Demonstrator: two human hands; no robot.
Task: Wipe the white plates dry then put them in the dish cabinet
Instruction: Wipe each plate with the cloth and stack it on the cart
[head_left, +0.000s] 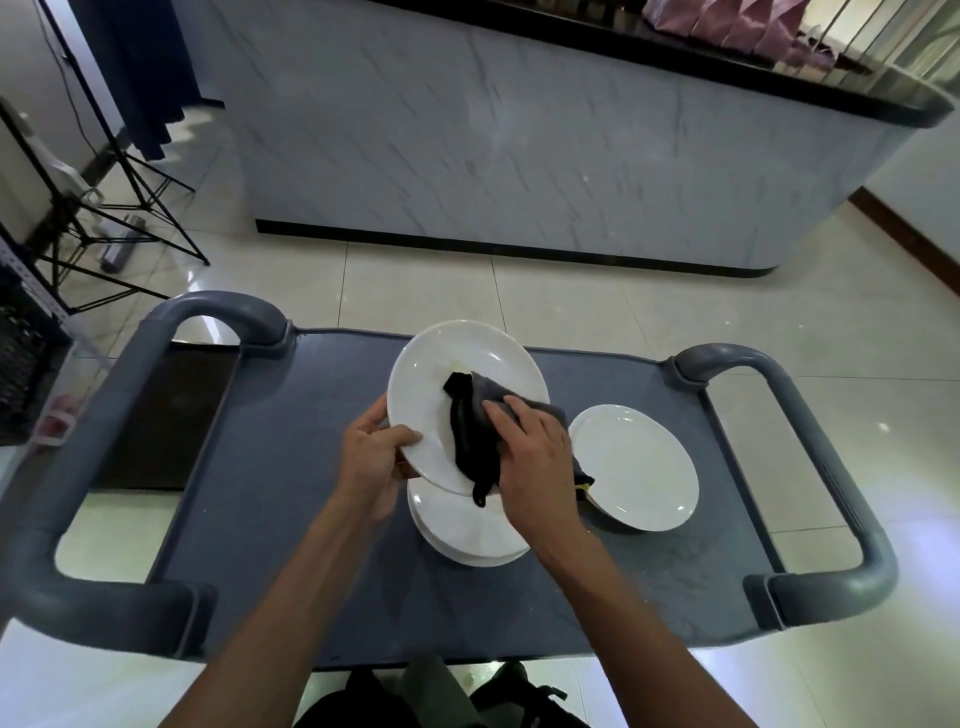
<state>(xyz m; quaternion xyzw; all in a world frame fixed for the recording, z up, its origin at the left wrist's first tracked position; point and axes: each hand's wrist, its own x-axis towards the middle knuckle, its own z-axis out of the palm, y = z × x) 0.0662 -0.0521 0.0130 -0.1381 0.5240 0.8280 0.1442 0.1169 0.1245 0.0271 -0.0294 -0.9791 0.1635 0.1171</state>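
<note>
Right now I have the raised white plate tilted up off the stack of plates, its face turned toward me and its lower rim hanging just above that stack on the grey cart. My left hand grips the plate's near-left rim, thumb on the face and fingers curled behind. My right hand lies across the dark cloth, fingers fairly straight, pressing it against the plate's lower right part. So the cloth hand sits right of the plate's centre, and the unwiped upper-left face lies up and away from it; I judge the next stroke should sweep that way. A single plate lies flat just right of my right hand. No dish cabinet is in view, so I cannot say which way it lies.
</note>
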